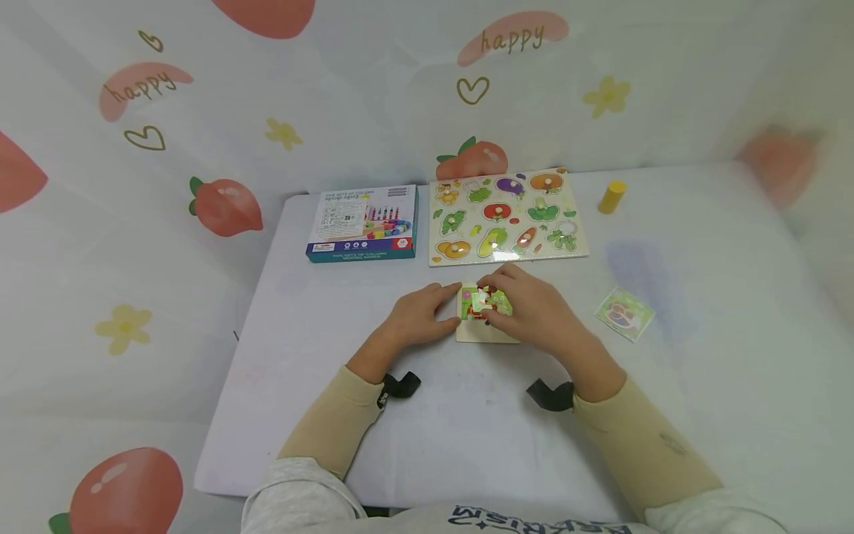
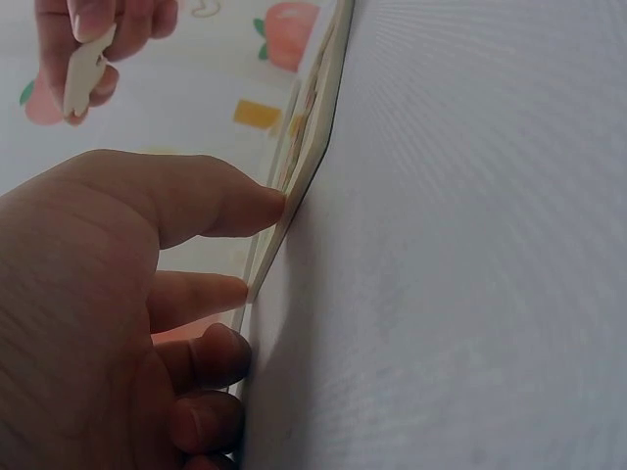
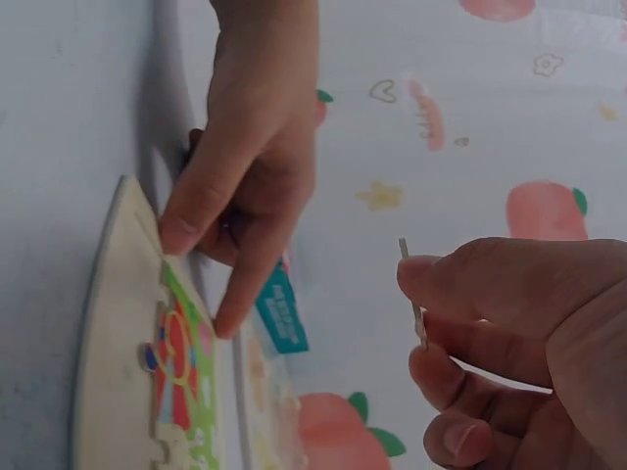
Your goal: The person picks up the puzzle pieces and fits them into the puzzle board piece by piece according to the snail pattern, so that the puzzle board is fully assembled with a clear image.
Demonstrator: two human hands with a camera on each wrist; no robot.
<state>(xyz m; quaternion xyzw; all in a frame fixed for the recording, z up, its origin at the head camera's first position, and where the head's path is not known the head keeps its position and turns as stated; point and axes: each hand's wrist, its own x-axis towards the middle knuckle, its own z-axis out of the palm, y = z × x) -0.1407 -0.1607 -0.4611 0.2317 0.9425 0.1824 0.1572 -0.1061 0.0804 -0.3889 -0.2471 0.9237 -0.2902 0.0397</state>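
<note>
A small wooden jigsaw board [image 1: 485, 333] lies flat in front of me, its upper part filled with a green and red picture. My left hand [image 1: 416, 317] rests at its left side; the extended thumb and index finger touch the edge. Over the picture, my right hand [image 1: 534, 308] pinches a thin jigsaw piece [image 1: 480, 300] between thumb and fingers. The left wrist view shows the pale back of that piece [image 2: 86, 73], raised off the board. Seen edge-on in the right wrist view, the piece [image 3: 419, 321] is clear of the board [image 3: 108, 323].
Behind the board lies a vegetable peg puzzle [image 1: 507, 222], with a boxed bead set [image 1: 363, 224] to its left. A yellow cylinder [image 1: 611, 197] stands at the back right. Nearer, on the right, is a small square picture puzzle [image 1: 626, 314]. A printed cloth hangs behind the table.
</note>
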